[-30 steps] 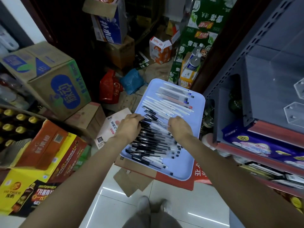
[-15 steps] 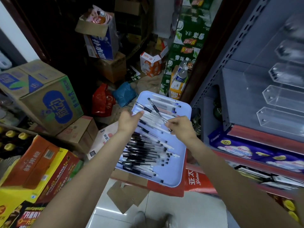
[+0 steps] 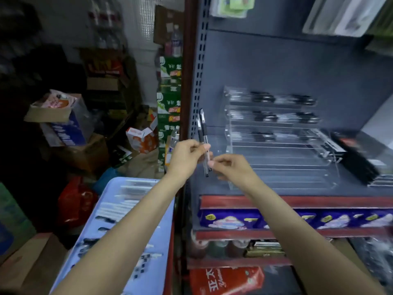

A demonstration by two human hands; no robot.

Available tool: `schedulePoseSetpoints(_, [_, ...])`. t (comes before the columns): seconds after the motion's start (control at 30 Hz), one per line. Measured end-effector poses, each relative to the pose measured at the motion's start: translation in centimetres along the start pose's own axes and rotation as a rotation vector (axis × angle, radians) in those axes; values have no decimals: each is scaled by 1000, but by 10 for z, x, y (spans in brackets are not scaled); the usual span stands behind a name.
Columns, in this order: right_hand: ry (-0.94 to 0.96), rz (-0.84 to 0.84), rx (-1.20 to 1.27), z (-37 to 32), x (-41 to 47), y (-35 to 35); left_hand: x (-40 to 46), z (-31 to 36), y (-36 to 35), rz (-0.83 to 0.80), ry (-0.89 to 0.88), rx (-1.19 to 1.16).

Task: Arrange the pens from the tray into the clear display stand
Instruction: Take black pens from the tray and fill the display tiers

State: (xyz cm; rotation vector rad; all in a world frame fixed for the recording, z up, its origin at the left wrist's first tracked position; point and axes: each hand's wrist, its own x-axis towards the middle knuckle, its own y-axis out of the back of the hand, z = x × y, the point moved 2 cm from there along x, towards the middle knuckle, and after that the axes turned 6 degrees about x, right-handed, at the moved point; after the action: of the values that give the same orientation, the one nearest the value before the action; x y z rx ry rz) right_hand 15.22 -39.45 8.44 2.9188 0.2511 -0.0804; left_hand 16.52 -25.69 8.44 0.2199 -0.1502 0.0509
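Two pens (image 3: 203,133) stand nearly upright side by side, long axes running up and down, black-capped ends above the fingers and tips poking out below them. The left hand (image 3: 187,155) pinches them at mid-barrel, while the right hand (image 3: 230,167), fingers curled, nips their lower part just beside it. To the right of the fingers sits the clear display stand (image 3: 278,145) on the shelf (image 3: 297,201), its upper tiers holding pens; below the left forearm lies the blue tray (image 3: 157,226) with more pens.
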Motion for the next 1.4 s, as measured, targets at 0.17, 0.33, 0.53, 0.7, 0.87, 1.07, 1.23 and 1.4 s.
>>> schedulePoseSetpoints(0.17, [163, 205, 140, -4, 9, 126, 29, 39, -87, -246, -166, 369])
schedulePoseSetpoints(0.33, [263, 195, 324, 3, 24, 229, 52, 69, -171, -278, -184, 436])
schedulePoseSetpoints(0.53, [203, 106, 568, 10, 49, 302, 79, 85, -220, -208, -169, 425])
schedulePoseSetpoints(0.7, [163, 164, 643, 13, 71, 329, 98, 92, -221, -137, -156, 437])
schedulePoseSetpoints(0.87, [141, 227, 205, 18, 82, 345, 112, 89, -215, -82, -133, 538])
schedulePoseSetpoints(1.07, [116, 293, -190, 27, 92, 356, 120, 73, -210, -80, -77, 864])
schedulePoseSetpoints(1.23, [78, 251, -139, 36, 95, 354, 125, 73, -221, -123, -81, 938])
schedulePoseSetpoints(1.4, [79, 245, -135, 37, 95, 354, 126, 73, -223, -124, -85, 920])
